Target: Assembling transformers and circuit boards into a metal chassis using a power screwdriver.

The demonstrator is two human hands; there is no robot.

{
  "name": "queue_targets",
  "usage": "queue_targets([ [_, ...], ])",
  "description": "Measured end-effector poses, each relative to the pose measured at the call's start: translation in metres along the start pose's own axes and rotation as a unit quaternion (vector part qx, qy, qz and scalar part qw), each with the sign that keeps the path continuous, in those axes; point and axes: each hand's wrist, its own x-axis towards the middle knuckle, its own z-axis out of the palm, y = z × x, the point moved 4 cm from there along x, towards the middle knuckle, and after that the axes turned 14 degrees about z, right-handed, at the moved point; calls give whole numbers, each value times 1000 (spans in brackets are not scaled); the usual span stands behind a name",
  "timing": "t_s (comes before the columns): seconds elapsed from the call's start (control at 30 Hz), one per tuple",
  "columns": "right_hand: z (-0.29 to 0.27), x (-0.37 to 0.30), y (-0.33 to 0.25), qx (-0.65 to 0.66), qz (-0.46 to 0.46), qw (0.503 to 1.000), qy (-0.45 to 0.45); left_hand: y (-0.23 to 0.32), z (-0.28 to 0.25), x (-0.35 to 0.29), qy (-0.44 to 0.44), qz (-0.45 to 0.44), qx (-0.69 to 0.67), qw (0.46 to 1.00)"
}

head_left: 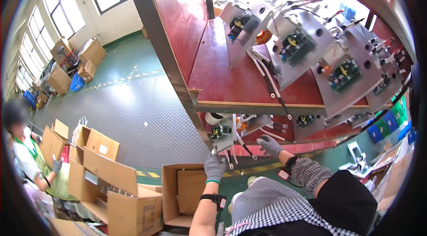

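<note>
My left hand (215, 168), grey-gloved, had its fingers raised to the lower edge of a metal plate (227, 141); I could not tell whether they gripped it. The plate, bearing a circuit board (218, 132), was just above that hand, at the lower shelf (307, 147). My right hand (269, 145) was loosely open, nothing seen in it, fingers toward the shelf. Cables (248, 150) hung between my hands. An open carton (170, 196) stood just left of my left hand.
</note>
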Motion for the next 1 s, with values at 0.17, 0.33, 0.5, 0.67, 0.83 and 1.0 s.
queue_targets([
  [0.17,-45,-177,54,-405,4,914,18,1,-7,-127,-238,-253,-139,927],
  [0.33,-96,-293,104,-238,292,923,-78,31,-4,-213,-250,-482,-434,718],
  [0.5,-128,-295,104,-251,150,952,88,32,-9,-232,-242,-469,-459,715],
  [0.67,-119,-307,101,-202,41,978,42,78,-11,-198,-337,-299,-267,852],
  [0.83,-146,-347,95,-120,-46,990,58,311,4,-156,-475,173,-246,827],
  [1.0,-207,-379,126,-16,-108,992,66,490,21,-186,-480,454,-128,740],
])
